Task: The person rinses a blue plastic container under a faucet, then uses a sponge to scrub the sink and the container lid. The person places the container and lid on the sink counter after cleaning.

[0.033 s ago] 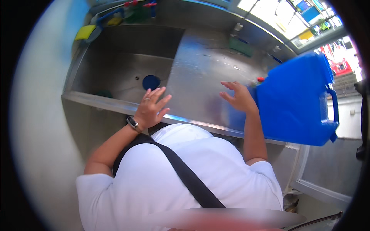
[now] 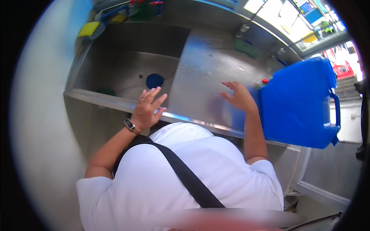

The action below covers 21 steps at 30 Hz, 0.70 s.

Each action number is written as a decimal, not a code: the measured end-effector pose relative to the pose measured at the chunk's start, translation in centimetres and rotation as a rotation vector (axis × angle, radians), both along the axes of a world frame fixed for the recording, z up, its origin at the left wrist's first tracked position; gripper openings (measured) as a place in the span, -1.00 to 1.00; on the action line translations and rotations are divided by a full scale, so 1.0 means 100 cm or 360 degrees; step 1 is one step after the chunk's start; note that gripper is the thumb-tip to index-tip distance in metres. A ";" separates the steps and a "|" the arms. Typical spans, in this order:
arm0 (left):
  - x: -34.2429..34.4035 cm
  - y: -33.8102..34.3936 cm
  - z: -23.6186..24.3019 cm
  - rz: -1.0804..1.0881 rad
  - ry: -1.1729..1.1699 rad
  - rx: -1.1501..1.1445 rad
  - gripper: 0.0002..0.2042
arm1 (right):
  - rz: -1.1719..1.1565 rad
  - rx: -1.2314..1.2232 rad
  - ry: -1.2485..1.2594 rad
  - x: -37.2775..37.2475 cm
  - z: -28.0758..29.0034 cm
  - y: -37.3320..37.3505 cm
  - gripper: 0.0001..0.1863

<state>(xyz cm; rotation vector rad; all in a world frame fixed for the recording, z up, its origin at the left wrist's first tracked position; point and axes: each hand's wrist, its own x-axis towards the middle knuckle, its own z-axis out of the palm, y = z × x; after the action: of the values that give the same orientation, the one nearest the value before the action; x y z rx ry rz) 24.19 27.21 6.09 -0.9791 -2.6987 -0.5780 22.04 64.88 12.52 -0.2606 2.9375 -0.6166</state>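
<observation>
At the back left corner of the sink [image 2: 123,63], a yellow pad [image 2: 89,29] is perched, and it could be knocked in by a careless brush of an arm. Inside the sink a blue disc [image 2: 155,81] is seen; whether water is held there cannot be told. The left hand [image 2: 147,111], fingers spread and gripping nothing, is held over the front edge, near the disc. The bench [image 2: 200,73] is spotted with drops toward its back edge, so footing there may be slippery for anything set down. Above its right part the right hand [image 2: 241,98] is held with fingers apart, likewise unfilled. At the right end the blue jug [image 2: 296,102] is placed, just beside that forearm; it might be tipped by a sideways bump. Its contents are hidden by opaque walls.
</observation>
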 end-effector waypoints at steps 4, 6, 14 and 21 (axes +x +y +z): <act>0.016 -0.114 -0.006 0.0408 -0.0059 0.0001 -0.51 | 0.0052 -0.0094 -0.0230 -0.052 -0.037 -0.085 -0.50; 0.015 -0.156 -0.014 0.0523 -0.0118 0.0087 -0.51 | 0.0067 -0.0152 -0.0362 -0.067 -0.048 -0.130 -0.47; -0.071 -0.232 -0.046 0.0427 -0.0123 -0.0082 -0.49 | -0.0147 0.0023 -0.0071 -0.121 -0.086 -0.166 -0.48; -0.104 -0.241 -0.067 0.0274 -0.0160 -0.0093 -0.46 | -0.1054 0.0578 0.0152 -0.188 -0.105 -0.004 -0.42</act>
<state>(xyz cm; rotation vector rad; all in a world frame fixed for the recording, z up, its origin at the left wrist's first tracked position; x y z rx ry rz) 13.81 3.07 -0.63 -0.7396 -2.8667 -0.5303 3.29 64.45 2.06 0.7595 3.1215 -0.1092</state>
